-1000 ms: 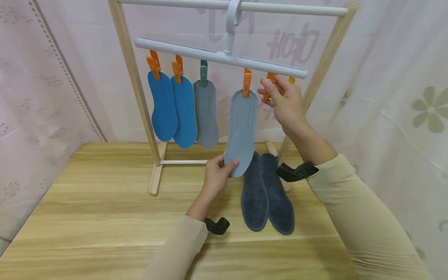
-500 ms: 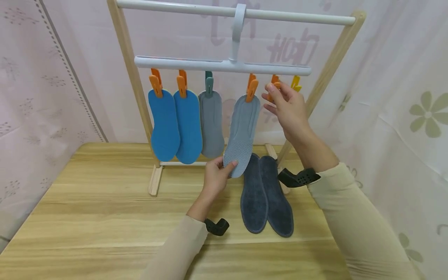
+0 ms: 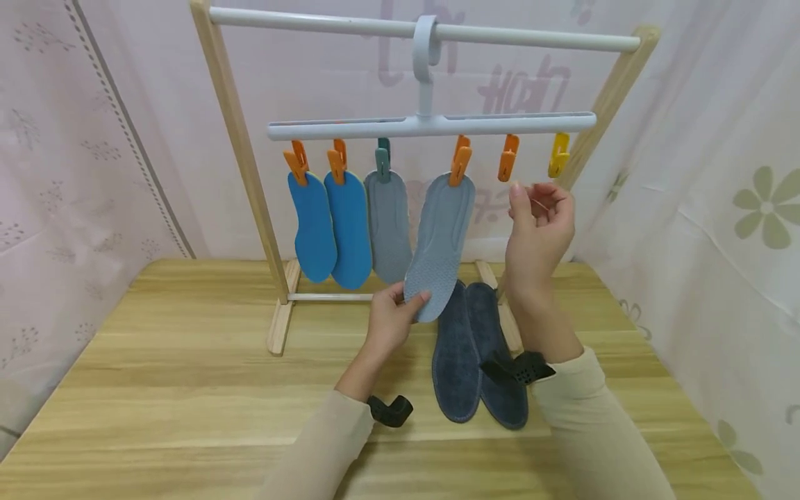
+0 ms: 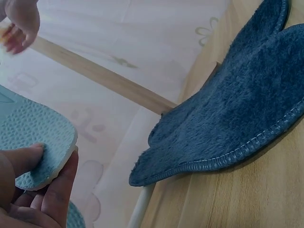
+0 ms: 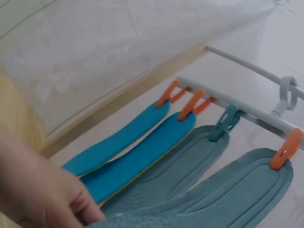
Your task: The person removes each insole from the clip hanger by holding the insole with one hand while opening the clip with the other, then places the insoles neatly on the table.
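My left hand point(image 3: 390, 319) pinches the heel of a light grey insole point(image 3: 440, 243), thumb on the dimpled face and fingers behind. The toe end of that insole hangs from an orange clothespin point(image 3: 460, 165). In the left wrist view the thumb presses on the dimpled heel point(image 4: 52, 137). My right hand point(image 3: 540, 229) is raised with loosely curled fingers, holding nothing, just below a bare orange clothespin point(image 3: 508, 158). A yellow clothespin point(image 3: 559, 155) hangs bare at the far right of the white hanger point(image 3: 431, 126). Two blue insoles point(image 3: 312, 229) and another grey insole point(image 3: 389, 229) hang on the left.
Two dark blue fuzzy insoles point(image 3: 456, 361) lie overlapping on the wooden table point(image 3: 187, 403), under the hanger's right half. The hanger hooks over the white bar point(image 3: 325, 23) of a wooden rack point(image 3: 234, 132). A patterned curtain point(image 3: 125, 139) stands behind.
My right hand has let go of the bare orange clothespin and dropped below it. The hanger has swung from right-end-low to nearly level and shifted rightward. My left hand keeps its grip on the insole.
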The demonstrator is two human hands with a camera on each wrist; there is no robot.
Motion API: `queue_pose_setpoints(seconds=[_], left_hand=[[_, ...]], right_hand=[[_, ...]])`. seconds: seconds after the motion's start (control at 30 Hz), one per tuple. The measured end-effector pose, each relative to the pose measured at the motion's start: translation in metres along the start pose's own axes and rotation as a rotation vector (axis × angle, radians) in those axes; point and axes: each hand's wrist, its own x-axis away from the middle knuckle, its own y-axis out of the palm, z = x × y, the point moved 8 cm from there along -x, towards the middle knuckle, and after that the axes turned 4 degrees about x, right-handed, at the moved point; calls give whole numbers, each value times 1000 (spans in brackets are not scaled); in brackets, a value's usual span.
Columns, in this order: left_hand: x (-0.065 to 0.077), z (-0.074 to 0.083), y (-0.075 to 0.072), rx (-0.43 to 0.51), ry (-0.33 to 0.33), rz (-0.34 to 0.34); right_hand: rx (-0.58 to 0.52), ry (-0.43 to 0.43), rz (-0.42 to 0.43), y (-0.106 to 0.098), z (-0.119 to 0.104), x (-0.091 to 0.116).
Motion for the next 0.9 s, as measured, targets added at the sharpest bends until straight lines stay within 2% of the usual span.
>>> queue_pose_setpoints(seconds=[0.07,0.13,0.2,0.33,0.47,0.57,0.63,0.8,0.9], left_hand=[[2,0,2,1,4,-13],[4,1,3,5,13,-32],[5,2,4,14,22,-47],[5,2,5,14,27,-55],[5,2,6,16,9,-65],[6,4,7,12,-2,-67],[10,13,7,1,3,-69],[19,33,8,-19,13,-75],[20,35,8,-21,9,-78]], right_hand=[[46,-106,-4,2,-12,11],[114,-185,-71,11,-25,20],[179,-219,-162,22,-35,27],[316,-198,-329,43,-41,33],[432,-150,-424,58,-42,32],[466,-121,-466,66,-41,28],[472,-114,-489,71,-41,26],[480,-139,-517,81,-42,19],[470,-149,-513,84,-43,16]])
